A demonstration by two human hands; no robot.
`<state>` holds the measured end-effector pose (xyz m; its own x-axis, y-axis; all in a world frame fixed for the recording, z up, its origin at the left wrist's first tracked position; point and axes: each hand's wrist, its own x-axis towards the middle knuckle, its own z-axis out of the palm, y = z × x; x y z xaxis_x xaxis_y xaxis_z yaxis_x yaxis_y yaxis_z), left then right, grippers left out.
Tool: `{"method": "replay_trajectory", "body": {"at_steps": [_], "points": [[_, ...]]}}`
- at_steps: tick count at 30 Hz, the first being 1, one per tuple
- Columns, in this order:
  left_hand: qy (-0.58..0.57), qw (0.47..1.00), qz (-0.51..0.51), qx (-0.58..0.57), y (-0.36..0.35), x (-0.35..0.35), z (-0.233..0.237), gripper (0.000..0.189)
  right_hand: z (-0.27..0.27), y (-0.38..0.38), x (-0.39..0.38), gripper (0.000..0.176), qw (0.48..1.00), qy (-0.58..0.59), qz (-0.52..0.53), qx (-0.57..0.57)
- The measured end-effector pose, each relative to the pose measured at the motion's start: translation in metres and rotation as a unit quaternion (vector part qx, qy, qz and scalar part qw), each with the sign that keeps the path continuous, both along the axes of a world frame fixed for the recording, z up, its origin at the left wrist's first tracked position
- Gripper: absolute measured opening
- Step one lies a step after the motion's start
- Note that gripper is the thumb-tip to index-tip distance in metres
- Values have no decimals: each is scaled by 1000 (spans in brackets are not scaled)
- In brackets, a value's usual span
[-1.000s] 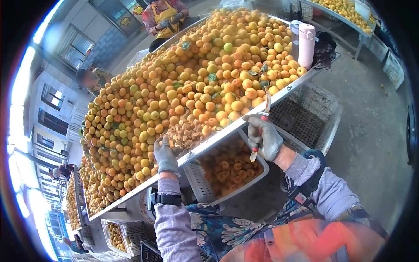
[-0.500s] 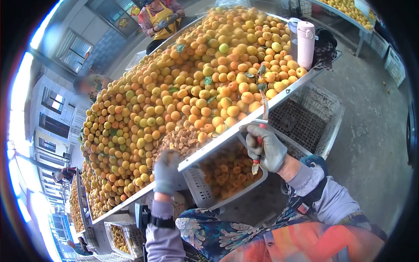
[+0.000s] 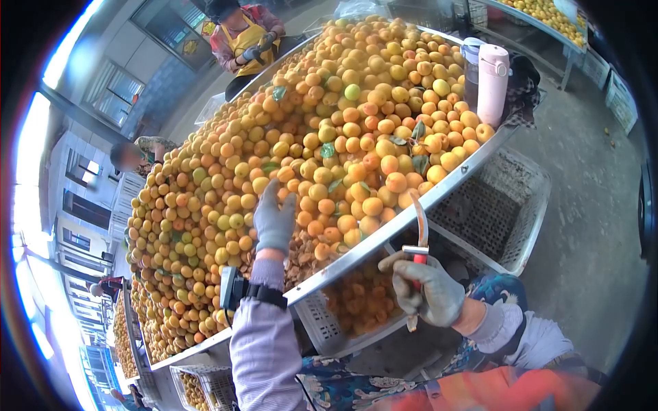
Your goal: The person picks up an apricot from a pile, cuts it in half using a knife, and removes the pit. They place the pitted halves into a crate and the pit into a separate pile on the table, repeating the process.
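Observation:
My left hand [image 3: 275, 222], in a grey glove, reaches over the heap of apricots [image 3: 226, 198] with its fingers apart and fingertips at the fruit. Beside its wrist, brown pits [image 3: 300, 264] lie piled near the table's metal edge [image 3: 384, 240]. My right hand [image 3: 439, 291], gloved too, is wrapped round the red handle of a knife [image 3: 421, 222] just outside that edge. The knife's curved blade points up and away from me. Below, partly under the table, a white crate [image 3: 322, 322] holds opened apricots [image 3: 363, 298].
A pink bottle [image 3: 491, 85] and a clear bottle [image 3: 471, 65] stand at the table's right corner near dark cloth [image 3: 522, 82]. A crate [image 3: 528, 205] sits below them. Across the heap is a person in a yellow apron [image 3: 248, 44]; another person [image 3: 147, 152] is at the left.
My left hand has moved from the near edge up and forward onto the apricots, its fingers now spread. My right hand, still gripping the knife, has shifted slightly down and right.

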<state>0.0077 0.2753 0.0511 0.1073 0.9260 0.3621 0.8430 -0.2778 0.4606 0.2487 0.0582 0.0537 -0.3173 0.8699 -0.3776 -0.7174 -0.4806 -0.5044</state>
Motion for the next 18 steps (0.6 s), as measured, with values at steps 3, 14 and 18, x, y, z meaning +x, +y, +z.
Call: {"method": "replay_trajectory", "body": {"at_steps": [3, 14, 18], "points": [[64, 995, 37, -67, 45, 15, -2, 56, 0, 3, 7, 23, 1000, 10, -9, -10], [124, 985, 68, -101, 94, 17, -34, 39, 4, 11, 19, 23, 998, 14, -4, -58], [142, 988, 3, -55, 66, 19, -32, 37, 6, 10, 22, 25, 999, 11, -15, -37]]}}
